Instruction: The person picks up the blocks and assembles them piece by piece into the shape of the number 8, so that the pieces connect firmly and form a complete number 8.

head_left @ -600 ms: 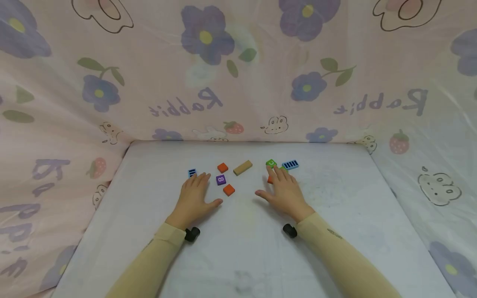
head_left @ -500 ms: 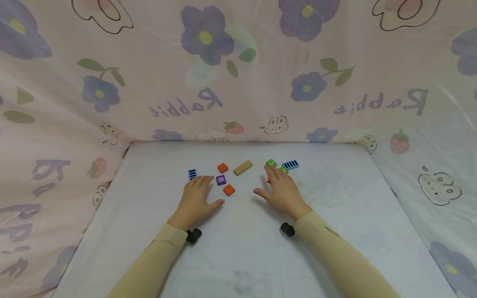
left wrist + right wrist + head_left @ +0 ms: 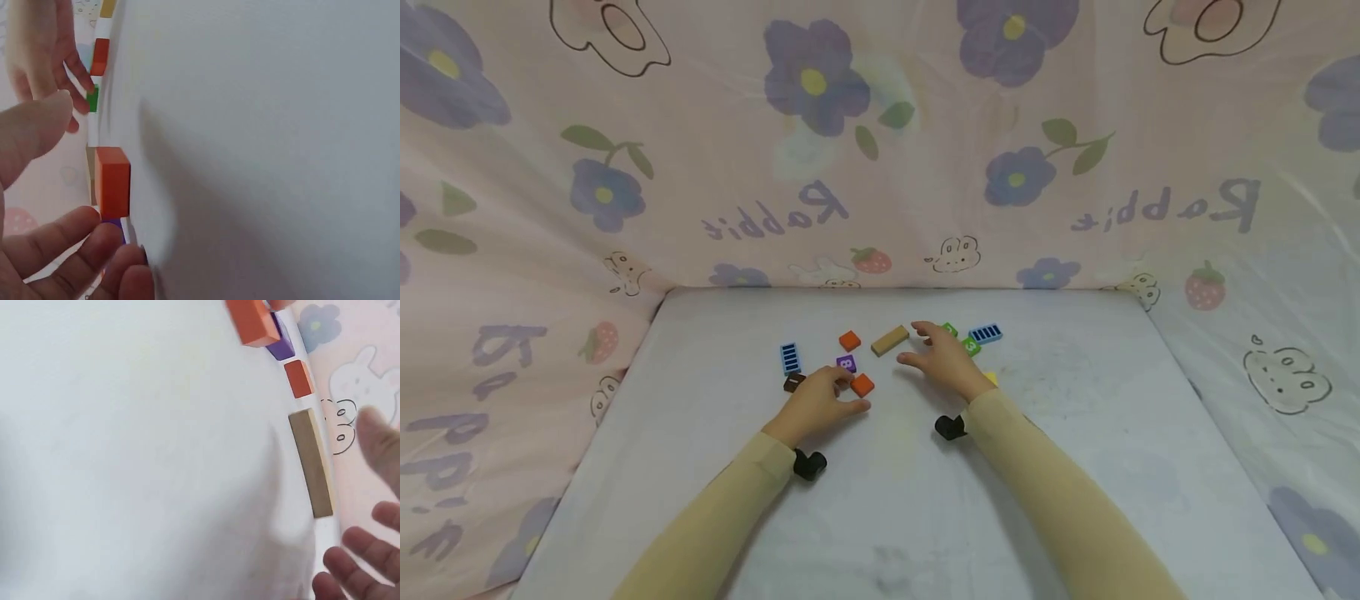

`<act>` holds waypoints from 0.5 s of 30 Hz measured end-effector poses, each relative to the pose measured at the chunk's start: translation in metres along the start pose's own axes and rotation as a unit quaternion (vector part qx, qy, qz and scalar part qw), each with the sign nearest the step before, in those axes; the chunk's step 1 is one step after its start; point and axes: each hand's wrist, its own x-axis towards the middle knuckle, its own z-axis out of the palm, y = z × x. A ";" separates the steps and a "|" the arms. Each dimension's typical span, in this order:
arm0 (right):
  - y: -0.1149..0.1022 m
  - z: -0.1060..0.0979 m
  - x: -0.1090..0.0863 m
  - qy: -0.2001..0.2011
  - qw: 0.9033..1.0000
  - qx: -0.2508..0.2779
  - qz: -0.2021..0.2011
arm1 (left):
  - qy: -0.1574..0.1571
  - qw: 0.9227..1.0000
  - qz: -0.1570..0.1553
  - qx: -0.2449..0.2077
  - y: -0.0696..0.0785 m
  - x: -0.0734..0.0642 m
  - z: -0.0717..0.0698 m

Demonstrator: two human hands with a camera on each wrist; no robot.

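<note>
My left hand (image 3: 815, 404) reaches over the table beside an orange block (image 3: 862, 385). In the left wrist view its thumb stands apart from the orange block (image 3: 113, 182), and the loosely bent fingers (image 3: 78, 240) lie close by; whether they touch is unclear. Just beyond sits a purple block (image 3: 846, 363) marked 8. To the right, my right hand (image 3: 947, 362) hovers near a wooden bar (image 3: 891, 341), thumb and fingers spread. The right wrist view has a gap between that wooden bar (image 3: 312, 464) and the fingers. Green number tiles (image 3: 971, 346) are partly behind this hand.
Another orange block (image 3: 850, 340) lies farther back. Blue striped tiles lie on both sides, one left (image 3: 790, 358) and one right (image 3: 986, 334). A dark brown tile (image 3: 793, 382) is by my left hand, and a yellow piece (image 3: 991, 379) shows beside my right wrist. Patterned cloth (image 3: 880, 167) surrounds the white table (image 3: 880, 500).
My left hand has shifted right toward the orange block, uncovering the brown tile. My right hand has moved left and away toward the wooden bar, uncovering the yellow piece.
</note>
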 end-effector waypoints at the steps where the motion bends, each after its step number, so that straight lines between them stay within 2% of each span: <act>1: -0.002 0.001 0.004 -0.009 1.000 0.011 0.010 | -0.002 1.000 -0.004 0.001 0.000 0.001 0.001; 7: -0.010 0.007 0.022 -0.030 0.998 0.050 0.034 | 0.010 1.000 -0.010 0.010 0.001 0.009 0.003; 15: -0.014 0.014 0.035 -0.033 0.999 0.027 0.031 | 0.019 0.999 -0.025 0.009 0.002 0.014 0.008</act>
